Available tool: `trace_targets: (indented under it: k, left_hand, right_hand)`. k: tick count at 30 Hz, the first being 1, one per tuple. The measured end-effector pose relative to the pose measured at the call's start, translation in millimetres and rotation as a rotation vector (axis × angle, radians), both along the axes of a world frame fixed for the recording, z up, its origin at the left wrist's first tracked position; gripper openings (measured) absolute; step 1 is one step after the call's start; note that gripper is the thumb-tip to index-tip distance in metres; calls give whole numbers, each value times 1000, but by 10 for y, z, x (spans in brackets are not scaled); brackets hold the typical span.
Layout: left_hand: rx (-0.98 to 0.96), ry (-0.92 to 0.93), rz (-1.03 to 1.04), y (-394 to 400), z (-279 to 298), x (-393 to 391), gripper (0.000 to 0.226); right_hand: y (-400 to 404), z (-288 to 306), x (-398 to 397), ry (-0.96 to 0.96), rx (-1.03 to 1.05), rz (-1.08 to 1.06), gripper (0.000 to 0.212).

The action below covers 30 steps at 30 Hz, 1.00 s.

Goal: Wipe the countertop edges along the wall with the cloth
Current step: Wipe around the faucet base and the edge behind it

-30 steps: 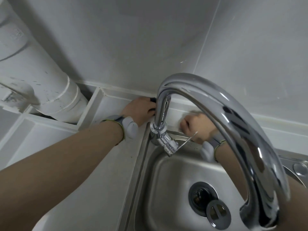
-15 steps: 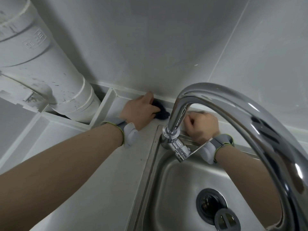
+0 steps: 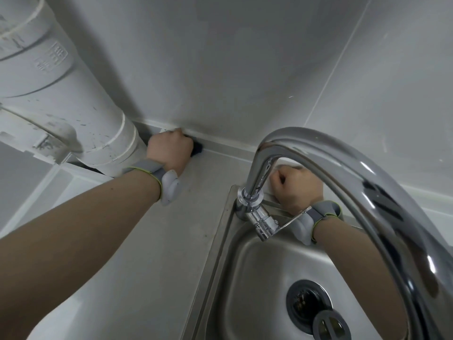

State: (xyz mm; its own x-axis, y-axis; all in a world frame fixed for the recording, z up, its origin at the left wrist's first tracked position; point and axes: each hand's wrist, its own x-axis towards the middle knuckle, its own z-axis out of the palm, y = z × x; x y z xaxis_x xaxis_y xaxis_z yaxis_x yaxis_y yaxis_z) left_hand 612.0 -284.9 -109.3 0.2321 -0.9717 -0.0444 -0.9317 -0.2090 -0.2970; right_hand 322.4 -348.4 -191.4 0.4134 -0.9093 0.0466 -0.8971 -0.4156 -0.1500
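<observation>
My left hand (image 3: pixel 169 149) presses a dark cloth (image 3: pixel 198 148) against the back edge of the grey countertop (image 3: pixel 157 241), where it meets the wall (image 3: pixel 220 69). Only a small dark part of the cloth shows past my fingers. This hand is close to the white pipe at the left. My right hand (image 3: pixel 296 188) is a closed fist resting on the counter strip behind the faucet base, with nothing visible in it. Both wrists wear grey bands.
A thick white drain pipe (image 3: pixel 61 94) rises at the left corner. A chrome gooseneck faucet (image 3: pixel 318 153) arches over the steel sink (image 3: pixel 257 278), with its lever (image 3: pixel 282 224) sticking out. The drain (image 3: pixel 308 305) and a stopper (image 3: pixel 329 326) lie in the basin.
My left hand with the cloth has slid left along the wall edge, from beside the faucet toward the pipe. My right fist has stayed behind the faucet.
</observation>
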Motion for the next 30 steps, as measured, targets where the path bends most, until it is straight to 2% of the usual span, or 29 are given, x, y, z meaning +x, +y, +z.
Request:
trace_targets:
  k: [3, 6, 10, 14, 17, 20, 23, 26, 30]
  left_hand:
    - [-3, 229, 206, -77, -17, -5, 43]
    - [-88, 417, 204, -30, 1, 12, 35]
    - [-336, 522, 100, 186, -29, 91, 25]
    - [-536, 549, -138, 255, 48, -76, 23]
    - [-450, 575, -288, 109, 121, -333, 29]
    - [-286, 445, -387, -4, 96, -513, 29]
    - [-251, 394, -426, -31, 113, -491, 23]
    - [-235, 368, -386, -30, 113, -420, 24]
    - [-195, 336, -287, 4, 120, -223, 29]
  right_hand:
    - [55, 60, 17, -144, 44, 2, 24]
    - [76, 91, 21, -185, 39, 19, 23]
    - [93, 63, 39, -220, 23, 7, 25]
    - [46, 38, 14, -104, 0, 38, 24]
    - [-17, -31, -11, 65, -46, 20, 19]
    - [-87, -129, -47, 122, 25, -45, 29]
    - [-135, -173, -67, 130, 83, -84, 31]
    - [-106, -152, -56, 200, 30, -39, 28]
    - [-1, -44, -18, 31, -54, 23, 14]
